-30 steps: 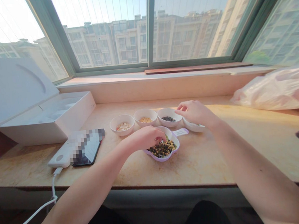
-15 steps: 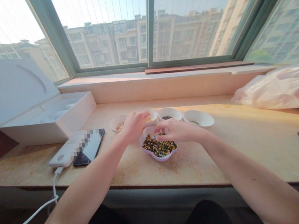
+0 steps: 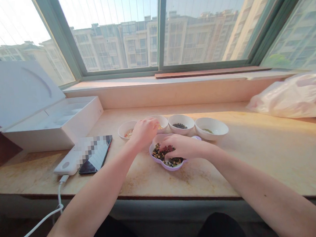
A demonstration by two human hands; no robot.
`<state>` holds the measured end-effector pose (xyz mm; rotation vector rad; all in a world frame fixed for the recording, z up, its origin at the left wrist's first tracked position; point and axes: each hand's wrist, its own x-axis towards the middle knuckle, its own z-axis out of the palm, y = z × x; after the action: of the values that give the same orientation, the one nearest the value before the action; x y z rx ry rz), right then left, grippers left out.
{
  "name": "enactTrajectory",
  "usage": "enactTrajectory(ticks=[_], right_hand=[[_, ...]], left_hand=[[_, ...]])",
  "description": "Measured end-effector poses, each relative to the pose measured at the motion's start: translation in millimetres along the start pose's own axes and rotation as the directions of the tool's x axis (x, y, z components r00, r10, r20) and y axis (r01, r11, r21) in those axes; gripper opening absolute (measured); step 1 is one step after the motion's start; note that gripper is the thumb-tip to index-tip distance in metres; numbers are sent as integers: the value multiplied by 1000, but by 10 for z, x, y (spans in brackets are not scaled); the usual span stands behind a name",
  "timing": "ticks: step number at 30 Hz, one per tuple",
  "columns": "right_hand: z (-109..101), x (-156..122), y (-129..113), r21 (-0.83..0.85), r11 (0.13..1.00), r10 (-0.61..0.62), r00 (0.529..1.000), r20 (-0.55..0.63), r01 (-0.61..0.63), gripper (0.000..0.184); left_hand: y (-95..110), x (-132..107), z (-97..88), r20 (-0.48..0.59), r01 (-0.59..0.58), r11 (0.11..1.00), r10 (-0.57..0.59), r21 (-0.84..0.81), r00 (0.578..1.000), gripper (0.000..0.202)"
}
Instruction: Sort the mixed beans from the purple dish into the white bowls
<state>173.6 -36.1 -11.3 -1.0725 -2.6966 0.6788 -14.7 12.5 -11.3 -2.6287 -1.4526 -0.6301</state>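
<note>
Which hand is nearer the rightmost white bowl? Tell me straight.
Right hand: nearer, over the lilac dish, in front of and left of the rightmost white bowl. Left hand: farther, on the far side of the black-seed bowl.

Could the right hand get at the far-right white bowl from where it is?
Probably yes: the right hand sits over the purple dish, near the white bowl, and nothing appears between them.
</note>
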Motion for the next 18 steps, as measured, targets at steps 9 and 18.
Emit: enactTrajectory(ticks=[9, 18], right_hand=[[4, -23, 44, 149, 988, 51, 997, -62, -41, 9], [24, -27, 68, 163, 987, 15, 996, -90, 0, 15]], left_hand=[[35, -56, -16, 6, -31, 994, 32, -100, 999, 29], [44, -71, -19, 8, -1, 988, 3, -156, 1000, 27]])
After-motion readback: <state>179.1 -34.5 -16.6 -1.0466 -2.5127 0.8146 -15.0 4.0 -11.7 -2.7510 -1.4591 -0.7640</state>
